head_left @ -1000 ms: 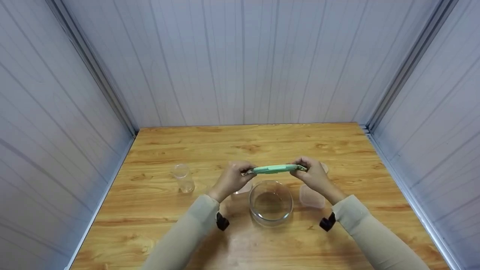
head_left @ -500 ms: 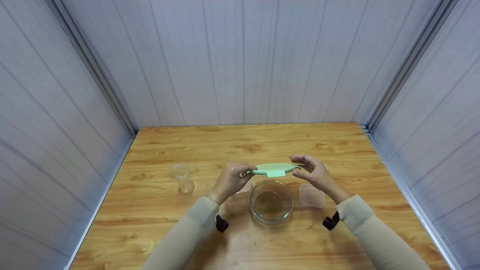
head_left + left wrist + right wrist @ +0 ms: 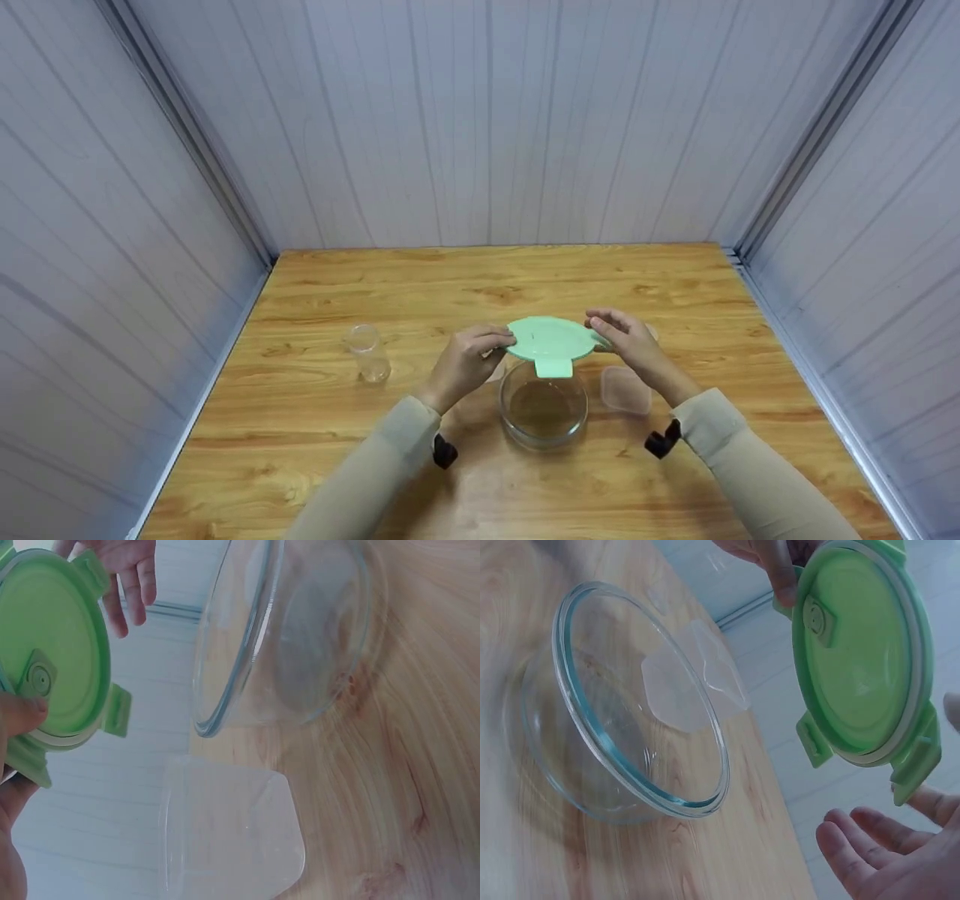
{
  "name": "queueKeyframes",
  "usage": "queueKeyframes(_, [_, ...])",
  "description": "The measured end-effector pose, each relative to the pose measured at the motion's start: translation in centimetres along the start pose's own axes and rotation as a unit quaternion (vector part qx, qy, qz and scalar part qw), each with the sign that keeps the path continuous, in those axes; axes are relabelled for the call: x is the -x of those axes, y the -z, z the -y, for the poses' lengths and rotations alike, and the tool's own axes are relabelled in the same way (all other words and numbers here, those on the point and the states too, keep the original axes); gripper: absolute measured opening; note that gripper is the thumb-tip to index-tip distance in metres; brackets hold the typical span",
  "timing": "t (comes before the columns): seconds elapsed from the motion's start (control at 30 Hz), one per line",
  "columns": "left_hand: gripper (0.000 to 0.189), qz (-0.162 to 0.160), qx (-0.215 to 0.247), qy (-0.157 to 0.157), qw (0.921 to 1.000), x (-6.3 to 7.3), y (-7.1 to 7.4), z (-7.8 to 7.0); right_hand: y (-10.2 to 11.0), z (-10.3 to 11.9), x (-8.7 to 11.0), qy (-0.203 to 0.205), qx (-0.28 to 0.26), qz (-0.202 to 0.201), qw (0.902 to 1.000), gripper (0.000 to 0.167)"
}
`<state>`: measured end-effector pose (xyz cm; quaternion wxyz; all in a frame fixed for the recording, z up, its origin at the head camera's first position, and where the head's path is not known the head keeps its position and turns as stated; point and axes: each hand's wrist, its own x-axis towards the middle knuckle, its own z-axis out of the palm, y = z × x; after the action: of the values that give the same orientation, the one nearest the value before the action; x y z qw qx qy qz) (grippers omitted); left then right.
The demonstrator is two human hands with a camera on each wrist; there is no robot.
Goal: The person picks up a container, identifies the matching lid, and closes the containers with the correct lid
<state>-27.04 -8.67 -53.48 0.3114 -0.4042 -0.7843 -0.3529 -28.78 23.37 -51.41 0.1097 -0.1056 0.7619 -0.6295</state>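
Note:
A round green lid (image 3: pixel 550 337) with side clips and a small valve (image 3: pixel 817 619) is held above the glass bowl (image 3: pixel 545 442), tilted with its top face toward the head camera. My left hand (image 3: pixel 463 365) pinches the lid's left edge, thumb on the face by the valve in the left wrist view. At the opposite edge, my right hand (image 3: pixel 639 356) has its fingers spread, close by a fold-out clip (image 3: pixel 919 761). Another clip (image 3: pixel 553 368) hangs down toward me. The bowl is clear, round and uncovered, standing on the wooden table (image 3: pixel 300 450).
To the left stands a tall clear jar (image 3: pixel 370 354). A frosted square container (image 3: pixel 232 832) sits left of the bowl, partly behind my left hand. Right of it lies another translucent squarish piece (image 3: pixel 626 391). Something pale and small (image 3: pixel 652 331) shows behind my right hand. White panels enclose the table.
The lid has tipped from nearly edge-on to showing its broad face, and its near clip now hangs lower. My right hand has loosened from the lid's right edge; my left hand keeps its hold.

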Motion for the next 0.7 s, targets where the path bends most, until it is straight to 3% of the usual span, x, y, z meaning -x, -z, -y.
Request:
queueKeyframes(0.17, [0.018,-0.014,-0.012,-0.041,0.999,-0.02,-0.16,0.06,0.07,0.08,-0.08,-0.056,-0.049,0.025,0.9969,0.059])
queueKeyframes(0.3, [0.016,-0.027,-0.03,-0.067,0.997,-0.11,-0.35,0.06,0.14,-0.1,-0.03,-0.071,-0.064,0.054,0.994,0.049])
queueKeyframes(0.47, [0.015,-0.033,-0.032,-0.074,0.9962,-0.05,-0.57,0.03,0.19,-0.35,-0.13,-0.082,-0.065,0.081,0.9912,0.026])
queueKeyframes(0.7, [0.017,-0.027,-0.028,-0.063,0.9972,0.48,-0.68,-0.24,0.06,-0.47,0.23,-0.072,-0.059,0.097,0.9909,0.018])
